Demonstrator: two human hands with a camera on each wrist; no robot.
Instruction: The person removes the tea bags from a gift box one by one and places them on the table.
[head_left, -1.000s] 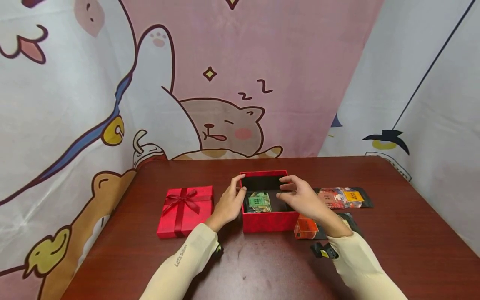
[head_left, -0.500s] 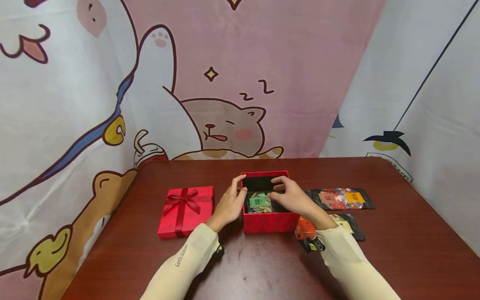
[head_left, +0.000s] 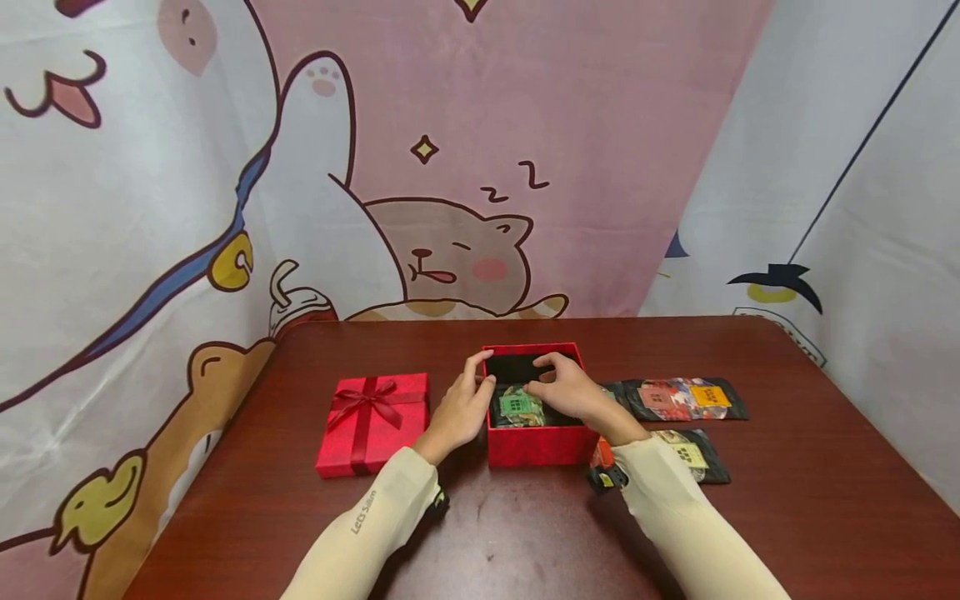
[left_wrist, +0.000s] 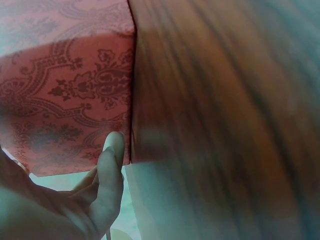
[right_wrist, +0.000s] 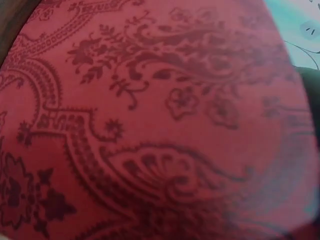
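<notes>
An uncovered red gift box [head_left: 542,447] with a dark inside stands mid-table. My left hand [head_left: 457,414] rests at its left side, with thumb and forefinger tips on the rim. In the left wrist view a fairly straight finger [left_wrist: 111,165] lies along the patterned outer wall [left_wrist: 75,95]. My right hand [head_left: 570,392] reaches over the right rim into the opening, its thumb and fingers apart in a loose curve. A black packet with a green label [head_left: 517,406] lies inside, close by the right thumb. The right wrist view shows only the box's outer wall [right_wrist: 165,120] near the camera.
Left of the box lies its red lid [head_left: 371,425] with a ribbon bow. On the right are a packet with pink and yellow labels [head_left: 682,397], one with a pale yellow label [head_left: 692,454], and an orange-labelled packet [head_left: 602,454] partly behind the right wrist.
My right hand has moved left, deeper over the box opening and toward the green-labelled packet, uncovering more of the packets on the right. The left hand has stayed at the rim.
</notes>
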